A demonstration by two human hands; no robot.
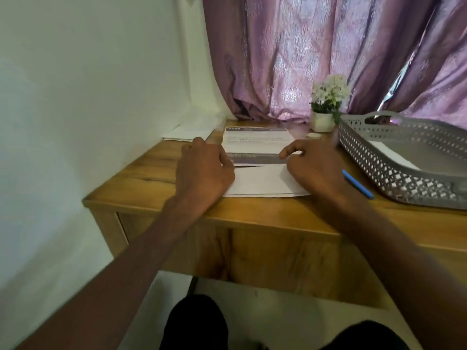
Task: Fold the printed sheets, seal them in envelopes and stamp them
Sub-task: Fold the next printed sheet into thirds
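A: Where does the printed sheet (256, 145) lie?
B: Flat on the wooden counter (156, 178), at the middle, its near part folded up so a blank white flap (262, 180) faces the person. The printed part with the grey bands lies beyond it, toward 12 o'clock

A: And the hands?
B: The left hand (204, 170) rests at the sheet's 9 o'clock edge, its grip curled; whether the fingers pinch the paper cannot be told. The right hand (313, 165) sits at the 3 o'clock edge, thumb and forefinger pinching the fold

A: What else stands about?
B: A blue pen (357, 184) just beside the right wrist, a grey perforated tray (394, 157) at 3 o'clock with a white paper in it, a small potted plant (326, 102) at 1 o'clock, and more white papers (187, 133) at 10 o'clock by the wall
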